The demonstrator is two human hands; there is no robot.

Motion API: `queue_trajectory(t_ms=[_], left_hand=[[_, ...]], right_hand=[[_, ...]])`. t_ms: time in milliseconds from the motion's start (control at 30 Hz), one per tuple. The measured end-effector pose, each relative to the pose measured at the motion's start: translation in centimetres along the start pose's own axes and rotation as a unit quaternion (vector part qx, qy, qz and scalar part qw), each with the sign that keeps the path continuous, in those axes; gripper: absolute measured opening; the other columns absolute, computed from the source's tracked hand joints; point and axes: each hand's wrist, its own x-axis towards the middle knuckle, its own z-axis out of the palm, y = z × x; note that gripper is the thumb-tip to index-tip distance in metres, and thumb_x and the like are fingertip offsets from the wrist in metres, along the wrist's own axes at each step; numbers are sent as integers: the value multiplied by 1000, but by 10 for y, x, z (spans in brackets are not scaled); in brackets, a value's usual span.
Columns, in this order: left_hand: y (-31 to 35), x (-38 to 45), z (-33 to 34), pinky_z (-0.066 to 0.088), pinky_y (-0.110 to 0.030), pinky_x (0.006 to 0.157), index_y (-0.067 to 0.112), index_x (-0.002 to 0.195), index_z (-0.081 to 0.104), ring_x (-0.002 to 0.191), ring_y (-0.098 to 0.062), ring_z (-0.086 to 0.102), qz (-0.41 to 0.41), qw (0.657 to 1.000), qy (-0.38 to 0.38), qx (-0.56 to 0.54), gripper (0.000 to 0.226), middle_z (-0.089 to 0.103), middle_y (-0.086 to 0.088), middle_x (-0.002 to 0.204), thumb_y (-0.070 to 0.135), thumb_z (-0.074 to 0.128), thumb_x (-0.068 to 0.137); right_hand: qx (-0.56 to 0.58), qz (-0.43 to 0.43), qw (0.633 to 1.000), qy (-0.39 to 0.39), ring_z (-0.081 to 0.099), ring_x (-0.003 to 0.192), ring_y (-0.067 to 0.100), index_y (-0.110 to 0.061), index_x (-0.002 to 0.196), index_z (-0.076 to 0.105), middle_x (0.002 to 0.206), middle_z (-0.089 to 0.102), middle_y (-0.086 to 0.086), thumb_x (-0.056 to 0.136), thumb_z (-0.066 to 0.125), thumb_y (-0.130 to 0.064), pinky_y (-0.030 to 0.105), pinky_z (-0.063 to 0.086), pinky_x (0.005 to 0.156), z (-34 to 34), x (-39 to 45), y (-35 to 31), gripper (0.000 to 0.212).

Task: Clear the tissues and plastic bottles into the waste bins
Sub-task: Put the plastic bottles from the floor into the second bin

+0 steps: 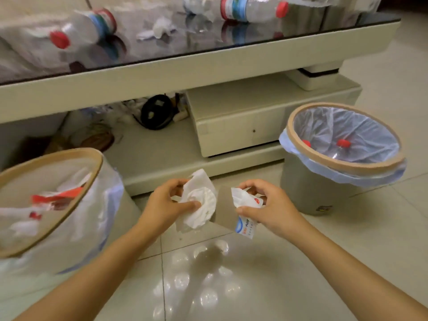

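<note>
From the head camera, both hands sit just below the centre of view, close together above the tiled floor (231,286). The left hand (168,205) pinches a crumpled white tissue (200,200) between thumb and curled fingers, the wad spreading out to its 3 o'clock side. The right hand (268,206) has its fingers and thumb curled around a small white tissue packet (246,213) with blue and red print, whose lower end hangs toward 6 o'clock. Tissue and packet lie just beside each other; whether they touch cannot be told. At 9 o'clock from the hands stands the left waste bin (53,205), lined with a clear bag and holding white paper and red-and-white wrappers. At 2 o'clock stands the right waste bin (340,163), also bag-lined, with red-capped plastic bottles inside. At 12 o'clock runs a low cream table (208,66) with a dark glossy top. On it lie a red-capped plastic bottle (85,28) toward 11 o'clock, a second bottle (252,8) toward 1 o'clock, and loose tissues (159,28) between them. The shelf below holds a black round object (157,112) and blurred clutter.
</note>
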Motion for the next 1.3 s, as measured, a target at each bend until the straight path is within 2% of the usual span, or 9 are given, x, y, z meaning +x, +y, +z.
queue_trajectory(t_ms=[167,300,533,667,767,867,967,1100,1300], left_hand=[[19,-25,-85,58,-24,68,38,108,61,82,-6,66,10,994,110,-9,44,67,11,95,23,82,72],[34,-40,-160,51,-16,51,34,113,59,82,-10,67,8,985,173,2,44,66,11,97,23,80,75],[1,-35,-261,56,-28,53,20,110,65,72,-18,71,-123,975,184,-24,41,73,-7,91,13,81,73],[-46,-24,-275,59,-37,71,15,115,65,85,-23,71,-186,969,155,-53,34,72,-7,98,16,73,82],[-66,-17,-275,52,-35,88,20,120,60,101,-19,62,-205,968,146,3,41,63,1,117,25,75,81],[-74,-15,-274,40,-32,94,25,135,49,119,-18,48,-171,972,161,30,65,50,4,129,22,78,77],[-79,-16,-277,42,-29,91,29,128,55,115,-13,51,-129,975,179,11,56,54,9,124,25,78,77],[-73,-11,-279,51,-26,78,31,105,66,94,-8,64,-87,975,202,-2,25,67,10,101,26,73,82],[-33,18,-279,46,-18,72,33,98,69,89,2,62,-3,963,254,83,13,68,16,92,31,69,85]], right_hand=[[-7,-88,995,-51,60,85,9,-30,97,62,96,61,-8,72,78,-12,14,47,55,46,28,-79,35],[22,-152,985,-84,62,81,11,-27,100,63,93,60,-7,73,78,-12,24,53,56,88,49,-145,35],[36,-166,980,-107,64,83,14,-18,96,64,83,60,-10,68,82,-11,39,58,67,190,89,-206,34],[39,-116,987,-105,61,83,14,-21,94,61,86,59,-9,68,83,-15,34,57,69,248,104,-201,35],[-16,-124,985,-117,59,89,16,-13,102,64,92,61,-3,72,81,-21,27,51,77,273,108,-195,36],[-58,-150,976,-148,56,114,16,-11,122,60,122,62,1,77,77,-26,23,44,90,278,108,-188,51],[-146,-206,954,-159,48,121,7,-28,128,56,131,56,-11,82,70,-32,20,40,90,269,108,-187,48],[-280,-300,903,-125,49,115,6,-33,121,60,124,59,-17,91,54,-33,26,45,84,243,107,-191,31],[-362,-431,825,-49,57,71,18,-23,83,67,77,63,-7,85,47,-29,33,43,58,203,119,-195,21]])
